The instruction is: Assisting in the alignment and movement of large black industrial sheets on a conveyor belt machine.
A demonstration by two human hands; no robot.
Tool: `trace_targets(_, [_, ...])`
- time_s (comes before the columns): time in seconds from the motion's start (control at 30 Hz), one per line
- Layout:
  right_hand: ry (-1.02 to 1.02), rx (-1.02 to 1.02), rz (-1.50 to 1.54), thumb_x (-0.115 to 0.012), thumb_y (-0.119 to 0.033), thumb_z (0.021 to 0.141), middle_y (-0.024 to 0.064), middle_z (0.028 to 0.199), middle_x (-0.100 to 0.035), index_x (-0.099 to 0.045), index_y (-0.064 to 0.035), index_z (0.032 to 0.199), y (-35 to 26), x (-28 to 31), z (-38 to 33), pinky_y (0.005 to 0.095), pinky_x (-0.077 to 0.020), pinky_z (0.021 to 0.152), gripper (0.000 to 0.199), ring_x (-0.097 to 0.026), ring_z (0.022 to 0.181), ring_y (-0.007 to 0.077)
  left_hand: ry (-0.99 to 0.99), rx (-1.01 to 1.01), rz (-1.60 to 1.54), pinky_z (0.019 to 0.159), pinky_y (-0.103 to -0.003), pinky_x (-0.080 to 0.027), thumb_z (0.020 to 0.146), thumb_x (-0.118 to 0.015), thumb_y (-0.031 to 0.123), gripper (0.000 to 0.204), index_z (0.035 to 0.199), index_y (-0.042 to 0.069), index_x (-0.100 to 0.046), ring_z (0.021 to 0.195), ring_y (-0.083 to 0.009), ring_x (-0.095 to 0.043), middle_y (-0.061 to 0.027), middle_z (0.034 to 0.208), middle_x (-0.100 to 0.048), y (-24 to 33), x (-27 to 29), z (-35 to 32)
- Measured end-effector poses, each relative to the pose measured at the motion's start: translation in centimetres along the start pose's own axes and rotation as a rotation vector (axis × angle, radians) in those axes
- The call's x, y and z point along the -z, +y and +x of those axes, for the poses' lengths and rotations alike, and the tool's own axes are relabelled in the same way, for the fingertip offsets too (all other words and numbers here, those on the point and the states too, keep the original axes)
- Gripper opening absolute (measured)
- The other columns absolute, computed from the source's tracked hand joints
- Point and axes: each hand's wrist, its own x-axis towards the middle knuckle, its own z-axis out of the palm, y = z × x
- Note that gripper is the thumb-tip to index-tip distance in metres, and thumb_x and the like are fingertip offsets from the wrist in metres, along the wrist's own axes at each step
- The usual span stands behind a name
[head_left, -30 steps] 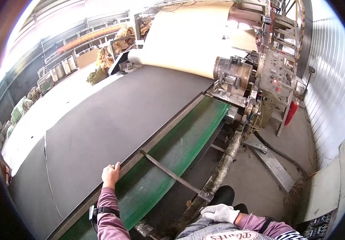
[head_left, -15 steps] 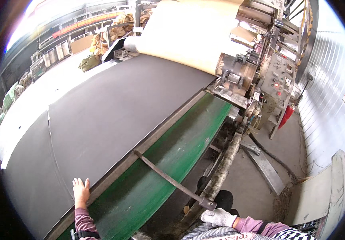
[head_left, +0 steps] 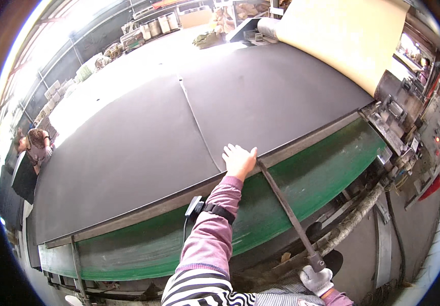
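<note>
My left hand lies bare at the near edge of a wide dark grey sheet, fingers spread, holding nothing. A narrow split runs across the sheet and ends just left of this hand. My right hand, in a white glove, is low down against the thick end of a metal bar. Its fingers are curled; what they hold, if anything, is hidden. The bar slants over a green belt up to the rail under the sheet's edge.
At the far left a person bends over beside a dark stack. A tan web comes down to the sheet at the back right. Machine parts and a control panel stand at right. A wrapped pipe runs below the belt.
The view has swung left, bringing the other person and the belt's left end into sight. My left hand has moved along the edge towards the bar. My right hand stays by the bar's end.
</note>
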Motion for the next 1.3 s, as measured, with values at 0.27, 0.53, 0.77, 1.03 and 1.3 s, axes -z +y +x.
trace_targets(0.27, [-0.001, -0.127, 0.135, -0.068, -0.032, 0.072, 0.0038, 0.064, -0.062, -0.067, -0.0176, 0.077, 0.2, 0.3, 0.0, 0.0364, -0.0466, 0.044, 0.015, -0.06, 0.049, 0.0247, 0.315, -0.137, -0.357, 0.098, -0.043, -0.039, 0.074, -0.072, 0.035, 0.052, 0.109, -0.001, -0.06, 0.114, -0.0347, -0.051, -0.0208, 0.115, -0.059, -1.9, 2.0, 1.0])
trace_targets(0.53, [0.036, -0.2, 0.301, -0.07, -0.034, 0.074, 0.0038, 0.061, -0.063, -0.068, -0.016, 0.074, 0.3, 0.6, 0.4, 0.0348, -0.0483, 0.046, 0.018, -0.062, 0.051, 0.0232, -0.038, 0.481, 0.3, 0.094, -0.04, -0.043, 0.06, -0.072, 0.036, 0.06, 0.101, -0.005, -0.056, 0.105, -0.0359, -0.053, -0.0222, 0.104, -0.057, -23.7, 9.2, -5.2])
trace_targets(0.77, [0.106, -0.158, 0.267, -0.067, -0.034, 0.076, 0.0031, 0.049, -0.056, -0.066, -0.0198, 0.077, 0.5, 0.1, 0.2, 0.0373, -0.043, 0.038, 0.014, -0.057, 0.042, 0.0235, -0.055, 0.296, 0.117, 0.089, -0.042, -0.046, 0.064, -0.07, 0.036, 0.057, 0.1, -0.006, -0.057, 0.101, -0.0374, -0.055, -0.0242, 0.104, -0.057, -19.5, 6.0, -2.9])
trace_targets(1.03, [0.079, -0.154, 0.292, -0.068, -0.034, 0.077, 0.0024, 0.053, -0.057, -0.065, -0.0195, 0.075, 0.8, 0.8, -0.1, 0.0373, -0.042, 0.039, 0.015, -0.058, 0.045, 0.0221, 0.232, 0.066, -0.08, 0.083, -0.042, -0.045, 0.085, -0.059, 0.04, 0.041, 0.085, 0.0, -0.064, 0.091, -0.0339, -0.059, -0.0179, 0.088, -0.063, -22.6, 5.4, -4.4])
trace_targets(1.3, [0.039, -0.133, 0.305, -0.065, -0.036, 0.081, 0.0011, 0.058, -0.059, -0.066, -0.0218, 0.086, 0.8, 1.7, 0.2, 0.0367, -0.0435, 0.041, 0.015, -0.06, 0.048, 0.0216, 0.224, 0.091, 0.276, 0.073, -0.047, -0.047, 0.093, -0.048, 0.031, 0.042, 0.072, -0.002, -0.064, 0.077, -0.0383, -0.061, -0.0225, 0.079, -0.064, -37.5, 6.0, -10.3])
